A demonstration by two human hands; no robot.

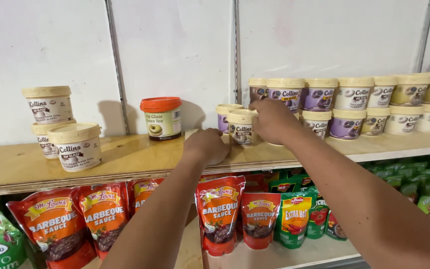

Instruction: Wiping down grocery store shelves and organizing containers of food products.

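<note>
Both of my arms reach up to a wooden shelf (125, 159). My right hand (273, 119) grips a small cream-lidded tub (241, 127) standing near the shelf's front edge. A second small tub with a purple label (223, 117) stands just behind it to the left. My left hand (207, 145) rests knuckles up on the shelf edge, beside that tub, with its fingers curled and nothing seen in it.
A row of stacked cream-lidded tubs (354, 104) fills the shelf's right side. An orange-lidded tub (162, 118) stands mid-shelf, and three white tubs (60, 127) stand at the left. Red sauce pouches (218, 211) and green pouches (294, 216) line the lower shelf.
</note>
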